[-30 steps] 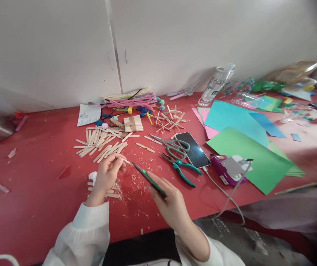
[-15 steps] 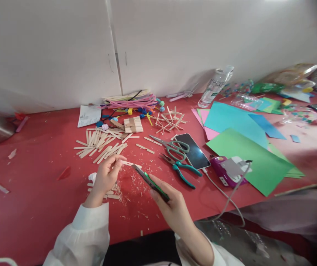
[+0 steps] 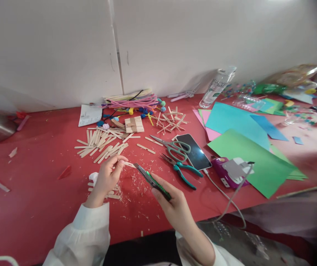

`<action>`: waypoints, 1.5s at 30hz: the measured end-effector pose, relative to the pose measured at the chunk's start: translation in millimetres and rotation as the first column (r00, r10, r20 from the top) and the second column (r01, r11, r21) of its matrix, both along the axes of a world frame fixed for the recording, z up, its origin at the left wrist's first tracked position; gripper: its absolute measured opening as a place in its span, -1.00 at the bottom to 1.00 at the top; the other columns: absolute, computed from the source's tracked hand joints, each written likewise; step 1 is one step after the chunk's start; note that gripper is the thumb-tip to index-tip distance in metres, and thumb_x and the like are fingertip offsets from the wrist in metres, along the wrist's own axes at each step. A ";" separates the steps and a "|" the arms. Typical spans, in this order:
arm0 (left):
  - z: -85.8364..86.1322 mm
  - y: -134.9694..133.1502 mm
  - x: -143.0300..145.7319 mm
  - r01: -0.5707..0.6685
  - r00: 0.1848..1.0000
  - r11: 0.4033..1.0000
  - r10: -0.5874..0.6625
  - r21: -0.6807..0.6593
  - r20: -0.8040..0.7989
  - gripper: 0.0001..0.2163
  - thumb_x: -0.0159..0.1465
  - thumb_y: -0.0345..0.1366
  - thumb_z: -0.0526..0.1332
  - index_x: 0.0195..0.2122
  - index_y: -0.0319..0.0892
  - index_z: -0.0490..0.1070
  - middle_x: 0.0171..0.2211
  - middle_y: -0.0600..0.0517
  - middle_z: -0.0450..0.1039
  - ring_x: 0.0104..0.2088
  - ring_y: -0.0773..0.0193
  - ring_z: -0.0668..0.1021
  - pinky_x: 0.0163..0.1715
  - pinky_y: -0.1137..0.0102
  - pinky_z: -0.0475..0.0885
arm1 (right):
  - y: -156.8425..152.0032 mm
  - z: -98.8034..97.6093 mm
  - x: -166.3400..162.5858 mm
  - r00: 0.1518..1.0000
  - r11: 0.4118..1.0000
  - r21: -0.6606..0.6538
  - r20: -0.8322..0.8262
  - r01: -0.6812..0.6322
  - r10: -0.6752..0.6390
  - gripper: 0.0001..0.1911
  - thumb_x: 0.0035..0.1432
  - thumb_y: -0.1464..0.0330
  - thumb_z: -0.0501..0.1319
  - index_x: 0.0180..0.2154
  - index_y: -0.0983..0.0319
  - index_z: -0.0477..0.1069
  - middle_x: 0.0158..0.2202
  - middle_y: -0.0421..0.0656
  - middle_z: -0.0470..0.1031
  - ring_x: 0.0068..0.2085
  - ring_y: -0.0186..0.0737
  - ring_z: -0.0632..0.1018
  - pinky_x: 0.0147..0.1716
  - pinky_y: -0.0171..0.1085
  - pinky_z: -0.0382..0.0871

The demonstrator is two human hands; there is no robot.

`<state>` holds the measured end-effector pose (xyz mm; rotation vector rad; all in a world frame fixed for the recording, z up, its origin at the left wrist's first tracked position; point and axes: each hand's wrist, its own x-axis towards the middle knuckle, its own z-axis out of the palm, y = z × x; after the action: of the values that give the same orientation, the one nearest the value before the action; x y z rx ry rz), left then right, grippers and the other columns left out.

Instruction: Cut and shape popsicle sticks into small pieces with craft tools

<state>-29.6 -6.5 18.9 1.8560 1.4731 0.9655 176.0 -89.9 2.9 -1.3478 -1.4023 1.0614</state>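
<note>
Between thumb and fingers, my left hand [image 3: 109, 176] pinches one end of a wooden craft stick [image 3: 129, 164]. My right hand [image 3: 172, 201] is wrapped round a green and black utility knife [image 3: 156, 184]. The knife's blade lies at the free end of the stick; whether it touches the wood I cannot tell. Fine wood shavings [image 3: 133, 184] are scattered on the red table under both hands. Several more craft sticks [image 3: 111, 196] lie beneath my left wrist, partly hidden, beside a crumpled white piece [image 3: 93, 177].
A pile of craft sticks [image 3: 100, 142] lies beyond my left hand. Right of the knife are scissors [image 3: 178, 148], teal-handled pliers [image 3: 186, 171], a phone [image 3: 193, 151] on a cable and a purple box [image 3: 219, 173]. Green paper [image 3: 255, 162] and a plastic bottle [image 3: 216, 88] are farther right.
The knife blade has shifted slightly right along the stick towards its free end. My left hand keeps its pinch. The whole view has shifted a little.
</note>
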 end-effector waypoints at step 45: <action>-2.6 17.3 0.3 0.023 0.993 0.993 -0.010 0.114 -0.114 -0.74 0.31 -0.23 0.00 -0.22 -0.15 0.47 -0.26 -0.06 0.49 -0.21 0.21 0.54 -0.24 0.35 0.46 | 28.0 18.7 6.9 0.933 0.974 0.154 0.343 -0.167 0.105 -0.56 0.10 0.43 0.04 0.03 0.22 0.41 -0.14 -0.08 0.56 -0.16 -0.16 0.58 -0.23 -0.31 0.46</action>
<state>-29.3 10.8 16.3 2.0327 1.4926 0.9696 182.9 -62.0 21.6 -1.3538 -1.8204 0.7920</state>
